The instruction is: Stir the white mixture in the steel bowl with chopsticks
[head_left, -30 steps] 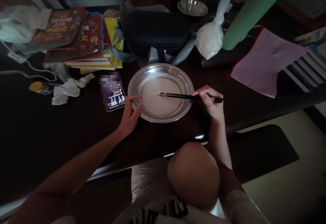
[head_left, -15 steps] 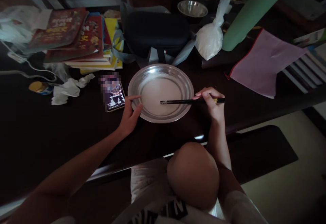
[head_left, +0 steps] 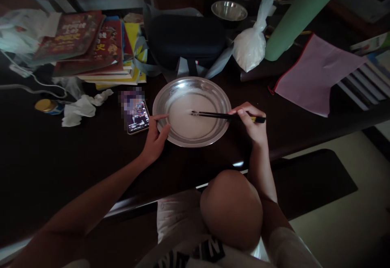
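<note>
Head view, hands: the left hand (head_left: 154,138) rests on the near-left rim of the metal plate (head_left: 219,100), fingers curled over the edge in a light grip; the right hand (head_left: 251,124) is clenched around a pair of chopsticks (head_left: 219,115).
Head view, plate: it sits mid-tabletop, just in front of the person, with a thin whitish liquid (head_left: 189,117) pooled in its middle; the chopstick tips dip into it.
Handling: the plate looks thin, stiff and light, likely slippery on its polished rim and quick to slosh if tilted; the rim is the place to take hold. The chopsticks are slim and rigid, held near their far-right end.
Edges: the tabletop (head_left: 61,158) edge runs close under both wrists, with a raised knee (head_left: 231,209) below it.
Open room: bare dark surface lies left and near; a phone (head_left: 136,115) lies just left of the plate, a dark case (head_left: 186,38) and a white bag (head_left: 250,46) crowd the far side, and a pink pouch (head_left: 313,75) lies right.
</note>
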Demonstrator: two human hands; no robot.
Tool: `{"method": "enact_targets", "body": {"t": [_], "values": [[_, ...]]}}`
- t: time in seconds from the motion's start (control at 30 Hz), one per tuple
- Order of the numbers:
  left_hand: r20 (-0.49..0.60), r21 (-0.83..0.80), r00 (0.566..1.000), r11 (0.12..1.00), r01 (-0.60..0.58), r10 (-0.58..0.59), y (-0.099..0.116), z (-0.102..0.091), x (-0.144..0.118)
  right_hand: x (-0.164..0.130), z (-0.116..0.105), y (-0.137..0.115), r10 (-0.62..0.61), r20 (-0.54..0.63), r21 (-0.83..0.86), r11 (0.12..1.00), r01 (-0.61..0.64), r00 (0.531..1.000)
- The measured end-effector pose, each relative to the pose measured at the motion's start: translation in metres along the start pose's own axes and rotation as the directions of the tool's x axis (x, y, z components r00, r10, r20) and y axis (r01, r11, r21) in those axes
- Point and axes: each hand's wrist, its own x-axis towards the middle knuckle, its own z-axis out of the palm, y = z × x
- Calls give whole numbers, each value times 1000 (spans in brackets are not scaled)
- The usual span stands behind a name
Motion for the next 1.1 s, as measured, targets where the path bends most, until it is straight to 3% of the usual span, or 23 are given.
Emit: {"method": "enact_targets", "body": {"t": [0.1, 0.27, 0.43, 0.6, 0.77, 0.97, 1.1], "values": [[-3, 9, 1000, 1000, -12, 12, 0, 0, 0, 0, 0, 1, 21, -88, 69, 997, -15, 996], [1, 18, 1000, 1000, -8, 8, 2, -1, 0, 0, 1, -1, 12, 83, 11, 1000, -13, 996], [2, 6, 1000, 1000, 8, -8, 3, 0, 1, -1, 0, 0, 30, -88, 43, 999, -26, 996], [-13, 6, 1000, 1000, 7, -6, 4, 0, 1, -1, 1, -2, 20, 84, 39, 999, -24, 996], [-18, -7, 1000, 1000, 10, -10, 4, 0, 1, -1, 0, 0, 30, -81, 50, 998, -26, 996], [-19, -9, 1000, 1000, 22, -23, 3, 0, 1, 1, 1, -3, 9, 92, 1, 1000, -9, 996], [-9, 2, 1000, 1000, 11, -11, 4, 0, 1, -1, 1, 0, 20, -82, 24, 1000, -18, 996]]}}
